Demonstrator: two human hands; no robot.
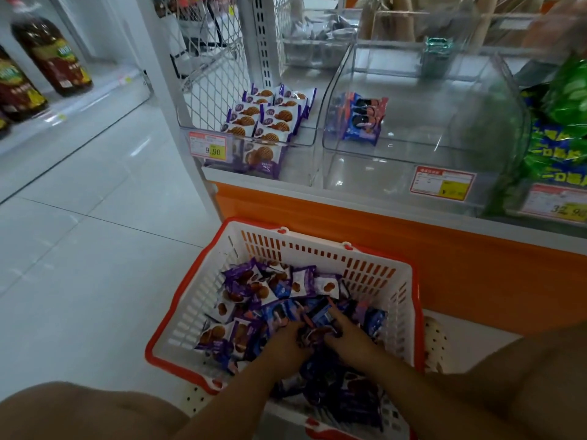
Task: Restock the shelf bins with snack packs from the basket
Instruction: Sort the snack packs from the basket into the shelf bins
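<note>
L hand [286, 341], R hand [347, 339] both down in basket [317, 252], among snack packs [254, 290]. Fingertips buried under wrappers, so grip can't tell, either hand. Shelf bins [365, 160] ahead, above hands; far-rt bin blurred, cut off.

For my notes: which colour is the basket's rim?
Orange-red, on the white basket; head view shows it.

The basket [317, 250] is perforated white plastic, matt, with a smooth orange-red rim. The snack packs [251, 290] in it have shiny, crinkled film wrappers. The far bins [444, 128] are clear glossy plastic that catches reflections. Far left, the mesh panel [216, 74] is white-coated metal wire. The price labels [208, 147] look like paper. The floor [95, 233] is smooth, glossy tile.
</note>
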